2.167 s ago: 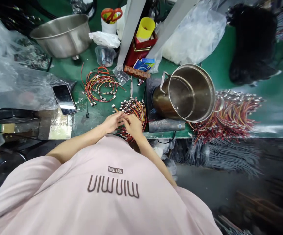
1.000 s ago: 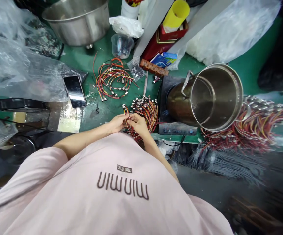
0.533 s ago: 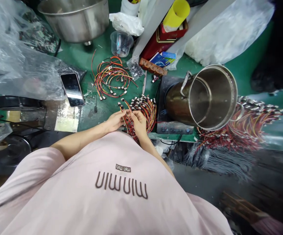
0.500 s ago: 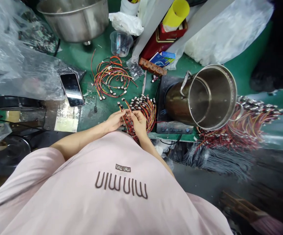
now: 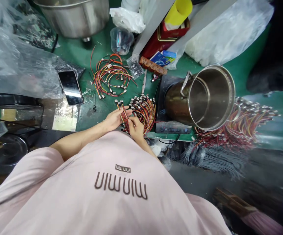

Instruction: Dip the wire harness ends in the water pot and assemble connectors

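Note:
My left hand (image 5: 115, 118) is closed on a few red, yellow and black wires with metal connectors (image 5: 119, 103) at their upper ends. The thumb lies across these wires. My right hand (image 5: 135, 126) pinches the same wires lower down, close to my shirt; its fingertips are partly hidden. Just right of both hands lies a thick bundle of similar wires (image 5: 147, 112), its metal ends pointing up and away. Beyond the hands, a loose coil of wires with connectors (image 5: 112, 78) rests on the green table.
A tall steel pot (image 5: 180, 101) tilts on a black induction cooker (image 5: 161, 125) at the right. Past it lies a big wire pile (image 5: 239, 127). A phone (image 5: 70, 88) is at the left, a steel basin (image 5: 77, 19) behind, and a clear plastic cup (image 5: 121, 41) near the back.
My right hand has moved slightly down along the wires, towards my body. The connectors in my left hand have shifted a little left and closer together.

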### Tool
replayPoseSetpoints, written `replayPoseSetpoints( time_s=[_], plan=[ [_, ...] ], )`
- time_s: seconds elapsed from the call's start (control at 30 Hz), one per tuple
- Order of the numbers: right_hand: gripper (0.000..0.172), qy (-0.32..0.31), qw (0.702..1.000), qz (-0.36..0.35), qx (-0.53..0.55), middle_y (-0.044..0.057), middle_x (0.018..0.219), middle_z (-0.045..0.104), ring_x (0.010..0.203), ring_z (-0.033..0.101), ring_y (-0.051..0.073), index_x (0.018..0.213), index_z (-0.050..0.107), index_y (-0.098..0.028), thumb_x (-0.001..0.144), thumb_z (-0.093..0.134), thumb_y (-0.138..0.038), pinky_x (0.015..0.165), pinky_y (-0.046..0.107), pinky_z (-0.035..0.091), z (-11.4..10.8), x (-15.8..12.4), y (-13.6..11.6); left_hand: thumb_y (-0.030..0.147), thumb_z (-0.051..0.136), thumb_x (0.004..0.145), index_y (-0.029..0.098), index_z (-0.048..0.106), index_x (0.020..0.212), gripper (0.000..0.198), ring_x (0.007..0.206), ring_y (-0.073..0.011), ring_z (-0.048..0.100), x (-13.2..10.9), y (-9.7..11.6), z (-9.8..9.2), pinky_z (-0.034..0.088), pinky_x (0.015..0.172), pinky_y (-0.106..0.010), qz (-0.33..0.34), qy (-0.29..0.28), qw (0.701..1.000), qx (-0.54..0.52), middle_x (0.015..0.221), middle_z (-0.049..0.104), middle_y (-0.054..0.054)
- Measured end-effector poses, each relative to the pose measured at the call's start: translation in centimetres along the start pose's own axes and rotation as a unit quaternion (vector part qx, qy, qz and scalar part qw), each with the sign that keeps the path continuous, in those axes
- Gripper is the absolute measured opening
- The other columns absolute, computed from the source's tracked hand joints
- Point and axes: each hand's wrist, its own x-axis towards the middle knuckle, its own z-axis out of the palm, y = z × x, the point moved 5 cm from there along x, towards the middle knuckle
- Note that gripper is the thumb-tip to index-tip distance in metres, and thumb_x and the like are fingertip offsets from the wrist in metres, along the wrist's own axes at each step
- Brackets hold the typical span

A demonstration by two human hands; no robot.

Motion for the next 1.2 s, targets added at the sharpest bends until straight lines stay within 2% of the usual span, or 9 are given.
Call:
replayPoseSetpoints(
  time_s=[0.13,0.37,0.57,0.73,0.83,0.9,1.0,1.07,1.2],
  plan=[
    [0.024,-0.035,0.999,-0.012,-0.008,0.005,0.088,0.067,0.08,0.062,0.017,0.091,0.058,-0.021,0.094,0.04,-0.037,0.079,0.03,0.048,0.6,0.1,-0.2,0.024,0.047,0.096,0.017,0.066,0.11,0.025,0.094,-0.0178,0.068,0.1,-0.1,-0.2,0.049,0.082,-0.031,-0.003,-0.005,1.0,-0.005,0.098,0.074,-0.008],
    [0.024,0.01,0.995,0.07,0.068,0.006,0.095,0.067,0.085,0.064,0.018,0.096,0.052,-0.021,0.095,0.037,-0.04,0.079,0.031,0.051,0.8,0.6,0.5,0.022,0.048,0.095,0.014,0.068,0.101,0.022,0.075,-0.0127,0.066,0.3,-0.4,-0.5,0.05,0.079,-0.029,-0.013,0.033,0.999,-0.009,0.101,0.074,-0.009],
    [0.022,-0.047,0.998,0.024,0.017,0.004,0.086,0.065,0.076,0.061,0.017,0.092,0.055,-0.021,0.092,0.04,-0.038,0.074,0.03,0.049,0.8,0.1,-0.1,0.022,0.045,0.096,0.014,0.067,0.1,0.024,0.093,-0.018,0.069,0.5,0.0,-0.9,0.05,0.081,-0.031,0.002,0.048,0.999,-0.02,0.098,0.074,-0.01],
    [0.021,-0.03,0.99,0.079,0.108,0.002,0.079,0.061,0.07,0.061,0.016,0.089,0.052,-0.022,0.091,0.044,-0.04,0.069,0.029,0.051,1.4,0.0,0.8,0.025,0.044,0.097,0.013,0.067,0.103,0.026,0.097,-0.0189,0.068,0.6,-0.2,-0.9,0.05,0.08,-0.031,-0.007,0.038,0.999,-0.017,0.103,0.074,-0.011],
    [0.019,0.0,0.987,0.086,0.135,0.002,0.083,0.062,0.072,0.061,0.015,0.089,0.052,-0.022,0.09,0.045,-0.04,0.07,0.029,0.052,1.5,0.5,0.8,0.026,0.045,0.097,0.013,0.067,0.103,0.027,0.086,-0.0156,0.067,0.6,-0.5,-0.9,0.05,0.075,-0.029,-0.023,0.033,0.999,-0.018,0.106,0.073,-0.011],
    [0.019,-0.003,0.989,0.068,0.133,0.002,0.083,0.063,0.071,0.061,0.015,0.09,0.053,-0.022,0.091,0.044,-0.038,0.071,0.029,0.051,1.6,0.9,0.4,0.026,0.043,0.098,0.013,0.067,0.103,0.028,0.076,-0.0138,0.066,0.6,-0.7,-0.8,0.05,0.071,-0.028,-0.037,0.029,0.999,-0.017,0.105,0.073,-0.01],
    [0.018,-0.04,0.996,0.027,0.08,0.003,0.082,0.064,0.072,0.06,0.016,0.088,0.057,-0.021,0.091,0.044,-0.034,0.072,0.03,0.05,1.8,1.1,-0.5,0.026,0.038,0.099,0.012,0.067,0.099,0.033,0.078,-0.0156,0.066,0.5,-0.6,-0.7,0.05,0.074,-0.03,-0.043,0.022,0.998,-0.034,0.095,0.074,-0.009],
    [0.019,-0.065,0.997,0.014,0.046,0.004,0.084,0.066,0.075,0.06,0.018,0.088,0.06,-0.021,0.091,0.044,-0.032,0.074,0.031,0.049,1.9,1.1,-0.9,0.026,0.035,0.1,0.012,0.067,0.094,0.035,0.082,-0.0171,0.067,0.5,-0.3,-0.8,0.051,0.077,-0.031,-0.034,0.019,0.998,-0.057,0.08,0.072,-0.007],
    [0.023,-0.094,0.995,-0.012,0.019,0.005,0.092,0.069,0.084,0.062,0.018,0.092,0.065,-0.021,0.093,0.047,-0.035,0.083,0.03,0.048,0.8,1.4,-0.9,0.024,0.039,0.099,0.014,0.064,0.083,0.032,0.07,-0.0144,0.065,0.4,0.1,-1.1,0.05,0.076,-0.027,-0.016,0.049,0.996,-0.078,0.052,0.052,0.002]
  ],
)
